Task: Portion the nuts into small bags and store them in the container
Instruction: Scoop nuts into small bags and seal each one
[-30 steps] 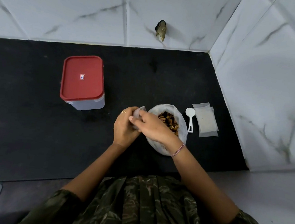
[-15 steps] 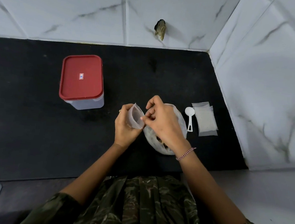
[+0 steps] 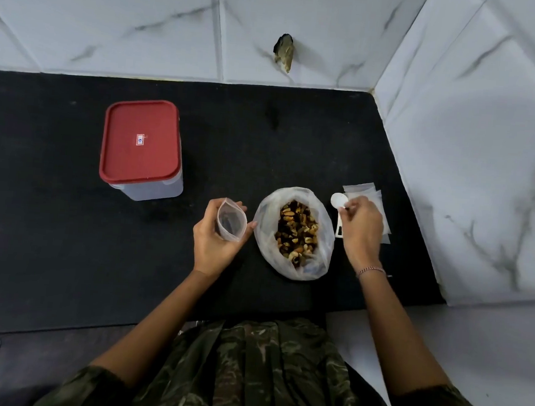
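Observation:
A big clear bag [image 3: 261, 221] lies open on the black counter with mixed nuts [image 3: 296, 234] showing inside. Left of it my left hand [image 3: 215, 240] holds a small empty zip bag [image 3: 231, 220] with its mouth spread open. On the bag's right, my right hand [image 3: 361, 231] pinches the handle of a white plastic scoop [image 3: 338, 202], whose bowl points away from me. A pile of small flat zip bags [image 3: 367, 194] lies under and behind that hand. The storage container [image 3: 152, 189] with a red lid [image 3: 140, 141] stands shut at the back left.
The black counter [image 3: 64, 244] ends at white marble wall tiles behind and on the right. A dark stub [image 3: 284, 52] sticks out of the back wall. My camouflage clothing [image 3: 246, 371] fills the bottom of the view.
My right hand left the small bag and moved right to take hold of the scoop. The small bag now stays open in my left hand alone.

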The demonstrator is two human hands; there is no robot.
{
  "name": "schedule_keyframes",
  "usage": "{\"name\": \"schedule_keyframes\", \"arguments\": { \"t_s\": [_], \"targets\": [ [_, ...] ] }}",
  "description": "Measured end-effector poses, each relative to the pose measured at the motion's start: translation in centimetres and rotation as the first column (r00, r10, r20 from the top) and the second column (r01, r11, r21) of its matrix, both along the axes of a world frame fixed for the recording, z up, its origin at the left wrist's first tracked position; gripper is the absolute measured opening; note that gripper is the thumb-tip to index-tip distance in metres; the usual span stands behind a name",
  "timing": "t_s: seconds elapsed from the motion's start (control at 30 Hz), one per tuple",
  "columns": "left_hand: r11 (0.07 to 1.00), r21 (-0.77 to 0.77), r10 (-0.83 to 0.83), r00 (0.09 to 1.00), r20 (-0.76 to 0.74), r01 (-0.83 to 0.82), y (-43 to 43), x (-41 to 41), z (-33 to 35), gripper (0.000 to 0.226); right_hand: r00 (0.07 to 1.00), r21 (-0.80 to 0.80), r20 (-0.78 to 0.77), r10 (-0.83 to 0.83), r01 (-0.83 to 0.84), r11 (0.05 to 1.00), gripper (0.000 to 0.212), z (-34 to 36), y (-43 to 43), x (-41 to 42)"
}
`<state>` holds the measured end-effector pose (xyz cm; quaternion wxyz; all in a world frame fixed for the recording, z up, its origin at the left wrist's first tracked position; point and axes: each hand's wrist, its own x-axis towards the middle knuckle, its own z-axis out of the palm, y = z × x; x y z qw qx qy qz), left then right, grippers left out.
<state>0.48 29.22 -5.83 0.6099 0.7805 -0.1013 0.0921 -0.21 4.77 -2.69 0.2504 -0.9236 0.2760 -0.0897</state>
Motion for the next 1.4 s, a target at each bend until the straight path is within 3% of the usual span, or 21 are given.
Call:
{"name": "schedule_keyframes", "arguments": {
  "t_s": [0.1, 0.17, 0.37, 0.5, 0.63, 0.83, 1.07, 1.13, 1.27, 1.4],
  "targets": [
    [1.0, 0.007, -0.003, 1.0, -0.02, 0.003, 0.2, -0.4, -0.3, 0.053, 0.992, -0.116, -0.121, 0.037, -0.051, 0.992, 0.02, -2.7, -0.8, -0.6],
    [1.0, 0.007, -0.002, 0.999, -0.038, 0.003, 0.1, -0.6, -0.2, 0.055, 0.991, -0.101, -0.123, 0.049, -0.061, 0.993, 0.019, -3.4, -0.5, -0.7],
    [0.999, 0.036, -0.032, 0.998, -0.06, 0.034, 0.2, -0.9, -0.5, 0.056, 0.998, 0.063, -0.065, -0.001, 0.005, 0.998, 0.024, -2.7, -0.4, -0.1],
    [0.996, 0.073, -0.037, 0.997, -0.064, 0.041, 0.4, -1.4, -1.1, 0.053, 0.998, -0.093, 0.033, -0.048, 0.051, 0.994, 0.03, -0.7, -0.1, -0.8],
    [0.991, 0.125, -0.03, 0.997, -0.071, 0.039, 0.6, -1.6, -1.7, 0.05, 0.984, 0.012, 0.138, 0.116, -0.119, 0.993, 0.023, 0.9, 1.2, -1.3],
    [0.983, 0.177, -0.025, 0.995, -0.1, 0.042, 0.9, -1.6, -2.4, 0.051, 0.919, -0.056, 0.052, 0.391, -0.388, 0.92, 0.027, 0.4, 3.1, -2.5],
    [0.98, 0.18, -0.067, 0.991, -0.116, 0.087, 0.6, -1.9, -3.0, 0.047, 0.888, -0.21, -0.084, 0.452, -0.459, 0.863, 0.023, -0.2, 3.1, -2.5],
    [0.976, 0.189, -0.083, 0.989, -0.124, 0.106, 0.5, -1.9, -3.3, 0.048, 0.86, -0.285, -0.152, 0.487, -0.509, 0.812, 0.036, 0.0, 3.1, -2.5],
    [0.967, 0.21, -0.11, 0.979, -0.171, 0.145, 0.3, -1.8, -4.0, 0.05, 0.769, -0.253, -0.261, 0.583, -0.638, 0.728, 0.049, 0.2, 3.6, -2.6],
    [0.962, 0.227, -0.116, 0.978, -0.173, 0.154, -0.4, -1.7, -4.3, 0.05, 0.774, -0.21, -0.263, 0.576, -0.629, 0.749, 0.052, 0.9, 3.7, -2.6]
  ]
}}
